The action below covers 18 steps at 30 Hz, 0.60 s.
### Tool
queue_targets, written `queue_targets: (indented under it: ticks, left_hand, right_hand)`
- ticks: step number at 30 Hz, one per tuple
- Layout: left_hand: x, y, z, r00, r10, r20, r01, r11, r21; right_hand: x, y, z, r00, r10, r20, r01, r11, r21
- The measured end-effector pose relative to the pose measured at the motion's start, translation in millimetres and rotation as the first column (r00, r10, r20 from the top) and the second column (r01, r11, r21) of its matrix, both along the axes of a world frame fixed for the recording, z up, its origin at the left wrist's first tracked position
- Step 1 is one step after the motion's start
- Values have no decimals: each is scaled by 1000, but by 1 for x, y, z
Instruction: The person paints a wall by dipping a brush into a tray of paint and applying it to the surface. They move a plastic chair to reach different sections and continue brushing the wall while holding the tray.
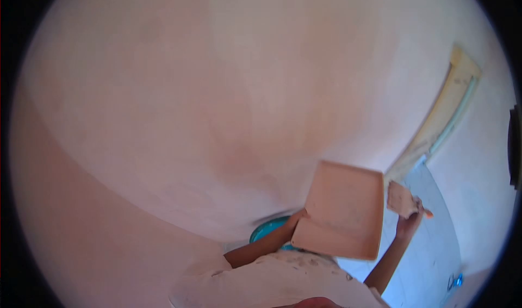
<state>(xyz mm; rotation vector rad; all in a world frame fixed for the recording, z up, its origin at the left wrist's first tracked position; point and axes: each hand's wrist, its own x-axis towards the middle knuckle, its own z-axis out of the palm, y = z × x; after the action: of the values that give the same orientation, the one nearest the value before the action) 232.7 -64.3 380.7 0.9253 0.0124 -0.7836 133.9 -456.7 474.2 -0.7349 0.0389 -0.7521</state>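
My left hand [297, 219] grips the left edge of a shallow, raised-rim paint tray [345, 207]. The tray is tilted toward me, its inside coated pinkish. To its right, my right hand [411, 221] is closed around what looks like a wide paintbrush [401, 198]. The brush's broad end is covered in the same pinkish colour, and an orange handle tip sticks out past the fingers. Tray and brush are apart, with a small gap between them.
A pinkish wall [234, 101] with darker patches fills most of the view. Behind my left forearm is a teal tub [266, 229]. A yellowish door frame [440, 107] stands at right. On the pale floor [429, 243] lies a small blue object [458, 280].
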Motion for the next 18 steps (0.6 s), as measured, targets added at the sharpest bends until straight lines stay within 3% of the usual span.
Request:
queue_targets:
  ticks: [1, 3, 7, 8, 10, 12, 16, 18]
  left_hand:
    - [6, 4, 6, 1000, 10, 4, -10, 998, 63]
    - [-14, 9, 50, 974, -134, -182, 128, 991, -47]
    - [-31, 13, 84, 981, -93, -170, 92, 996, -13]
    - [-19, 29, 19, 989, -90, -114, 86, 995, -41]
    - [-24, 25, 29, 992, -85, -89, 82, 996, -38]
    - [-27, 17, 41, 998, -58, -38, 59, 998, 18]
    - [-38, 11, 70, 999, 11, 48, -15, 996, 85]
    - [-39, 8, 78, 994, 38, 100, -47, 995, 86]
  right_hand:
    - [-3, 12, 15, 989, 66, 129, -62, 998, -35]
    - [-2, 21, 47, 979, 62, 196, -62, 998, -8]
    - [-11, 25, 113, 964, 65, 256, -70, 997, 10]
    - [10, 39, 52, 949, 61, 310, -60, 998, -14]
    - [20, 24, 44, 940, 44, 337, -46, 999, -2]
    - [31, 7, 43, 849, 206, 487, -163, 978, -130]
    - [45, 13, 71, 886, 189, 424, -171, 982, -80]
    - [56, 6, 75, 837, 315, 447, -283, 949, -139]
